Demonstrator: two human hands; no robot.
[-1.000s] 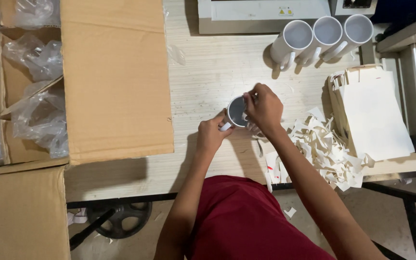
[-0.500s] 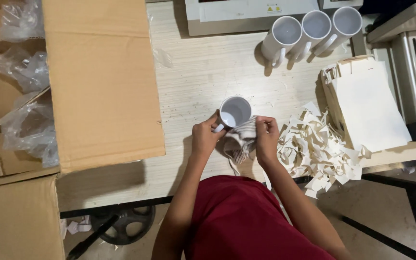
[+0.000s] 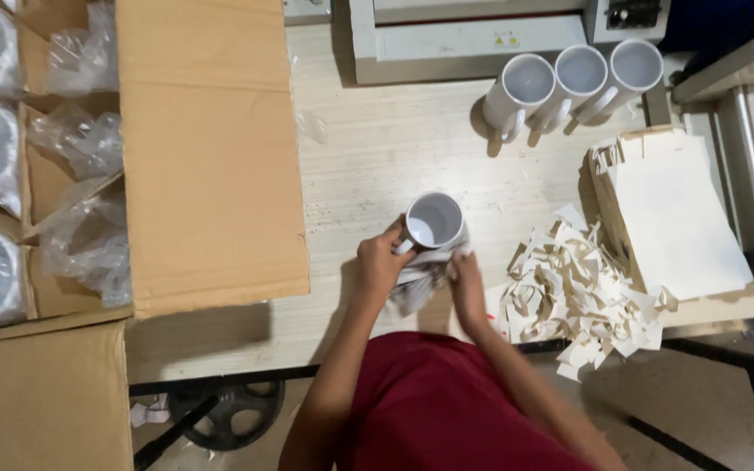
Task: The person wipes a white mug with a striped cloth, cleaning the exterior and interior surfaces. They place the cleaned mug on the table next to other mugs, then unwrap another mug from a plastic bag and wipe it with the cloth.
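Observation:
A white mug (image 3: 435, 221) stands upright near the front edge of the pale wooden table (image 3: 377, 148), with a printed paper sheet (image 3: 416, 283) wrapped around its lower side. My left hand (image 3: 380, 262) grips the mug by its left side, near the handle. My right hand (image 3: 466, 281) presses the paper against the mug's right side. Both arms reach up from my red shirt.
Three more white mugs (image 3: 573, 78) lie in a row at the back right, before a grey machine (image 3: 482, 35). A heap of paper scraps (image 3: 573, 301) and a stack of sheets (image 3: 669, 218) lie at the right. An open cardboard box (image 3: 202, 157) with plastic-wrapped mugs fills the left.
The mug has come nearer the table's front edge. My right hand dropped from the mug's rim to the paper at its lower right side; my left hand stays on the left side.

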